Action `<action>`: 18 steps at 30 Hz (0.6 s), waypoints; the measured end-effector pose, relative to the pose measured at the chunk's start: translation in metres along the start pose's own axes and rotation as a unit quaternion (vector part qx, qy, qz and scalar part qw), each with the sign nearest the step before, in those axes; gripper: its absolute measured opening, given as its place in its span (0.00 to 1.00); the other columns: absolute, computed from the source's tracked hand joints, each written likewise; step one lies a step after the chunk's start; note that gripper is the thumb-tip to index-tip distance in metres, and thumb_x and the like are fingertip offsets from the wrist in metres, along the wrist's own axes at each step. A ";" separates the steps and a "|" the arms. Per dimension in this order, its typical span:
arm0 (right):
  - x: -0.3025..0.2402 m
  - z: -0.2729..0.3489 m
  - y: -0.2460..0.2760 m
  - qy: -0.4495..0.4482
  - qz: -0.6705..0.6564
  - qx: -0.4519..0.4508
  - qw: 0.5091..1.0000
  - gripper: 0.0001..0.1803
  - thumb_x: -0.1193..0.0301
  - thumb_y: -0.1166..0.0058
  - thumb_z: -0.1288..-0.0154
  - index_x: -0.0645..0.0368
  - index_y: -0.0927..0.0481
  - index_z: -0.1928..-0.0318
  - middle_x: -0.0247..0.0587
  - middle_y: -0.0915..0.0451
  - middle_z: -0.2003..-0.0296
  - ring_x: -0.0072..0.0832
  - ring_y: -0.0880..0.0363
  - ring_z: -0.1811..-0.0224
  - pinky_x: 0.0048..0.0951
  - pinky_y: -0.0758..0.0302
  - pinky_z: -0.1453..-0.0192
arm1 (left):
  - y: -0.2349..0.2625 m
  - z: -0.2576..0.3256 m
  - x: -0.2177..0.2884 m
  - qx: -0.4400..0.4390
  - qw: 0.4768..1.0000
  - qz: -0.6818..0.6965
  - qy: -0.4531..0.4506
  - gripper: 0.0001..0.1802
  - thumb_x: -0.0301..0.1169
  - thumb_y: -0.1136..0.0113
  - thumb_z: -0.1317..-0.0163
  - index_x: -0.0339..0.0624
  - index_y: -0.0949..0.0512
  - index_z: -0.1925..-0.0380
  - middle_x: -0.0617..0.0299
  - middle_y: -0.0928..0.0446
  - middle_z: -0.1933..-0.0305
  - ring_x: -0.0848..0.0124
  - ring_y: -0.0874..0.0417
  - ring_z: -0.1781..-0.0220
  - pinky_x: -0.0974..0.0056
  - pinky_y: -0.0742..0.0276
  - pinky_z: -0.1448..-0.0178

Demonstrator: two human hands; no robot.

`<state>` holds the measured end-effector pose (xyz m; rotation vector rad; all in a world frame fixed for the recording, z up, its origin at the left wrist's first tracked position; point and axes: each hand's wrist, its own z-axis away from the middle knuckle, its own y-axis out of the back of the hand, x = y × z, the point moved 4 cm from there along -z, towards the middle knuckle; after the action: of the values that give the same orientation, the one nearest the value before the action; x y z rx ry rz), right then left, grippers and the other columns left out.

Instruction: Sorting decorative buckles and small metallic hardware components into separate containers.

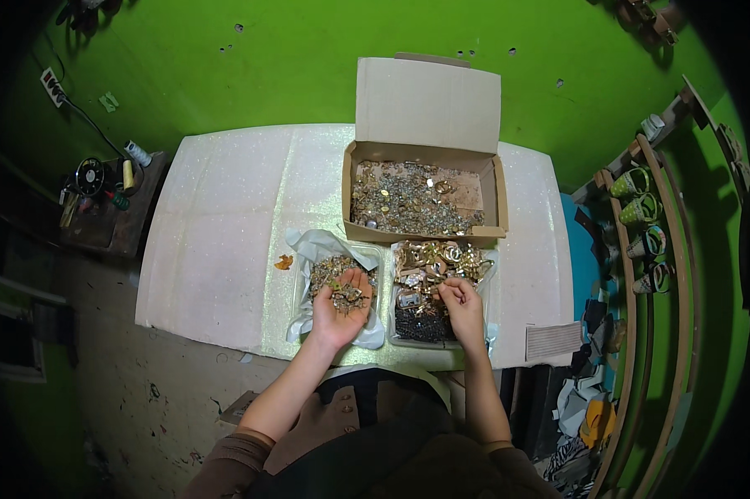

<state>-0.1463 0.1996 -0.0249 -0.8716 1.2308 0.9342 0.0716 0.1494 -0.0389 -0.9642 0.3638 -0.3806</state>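
My left hand (335, 320) is palm up and cupped, holding a small heap of mixed metal pieces (347, 297). It is over a tray lined with white plastic (373, 334), where more of the same small gold and silver bits lie. My right hand (465, 309) has its thumb and fingertips pinched together above the clear tray (485, 328) on the right. Whatever the pinch holds is too small to make out. Gold-coloured metal fittings (441, 256) fill the far part of that tray, and dark small pieces (421, 324) its near part.
Behind the trays stands an open cardboard box (501, 195) of small metal parts, its lid raised. An orange-brown scrap (284, 262) lies on the pale sparkly table covering (217, 241). A grey ribbed piece (553, 339) rests near the right front edge. Shoes (639, 209) hang on a wooden rack.
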 end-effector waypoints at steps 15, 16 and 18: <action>0.009 0.010 -0.017 0.038 0.382 -0.018 0.923 0.10 0.70 0.48 0.43 0.60 0.22 0.61 0.49 0.21 0.68 0.43 0.21 0.70 0.35 0.26 0.64 | 0.001 -0.002 -0.006 -0.026 0.999 -0.008 0.019 0.16 0.35 0.62 0.35 0.35 0.28 0.59 0.56 0.26 0.51 0.63 0.28 0.45 0.57 0.33 0.39; 0.002 0.012 -0.021 0.040 0.381 -0.022 0.924 0.10 0.70 0.48 0.43 0.60 0.22 0.61 0.49 0.21 0.68 0.43 0.21 0.70 0.35 0.26 0.64 | 0.000 -0.001 -0.007 -0.027 0.999 -0.008 0.015 0.16 0.35 0.62 0.35 0.35 0.28 0.59 0.56 0.26 0.51 0.63 0.28 0.45 0.57 0.33 0.39; -0.030 0.021 -0.033 0.142 0.436 0.034 0.888 0.10 0.71 0.47 0.44 0.60 0.22 0.62 0.47 0.22 0.67 0.43 0.23 0.67 0.36 0.27 0.62 | -0.002 0.002 -0.006 -0.032 0.999 -0.013 0.021 0.17 0.35 0.62 0.35 0.35 0.29 0.58 0.55 0.27 0.50 0.63 0.29 0.43 0.56 0.34 0.39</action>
<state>-0.1106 0.2037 0.0090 -0.3687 1.9655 1.4877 0.0669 0.1525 -0.0357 -1.0259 0.4048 -0.4149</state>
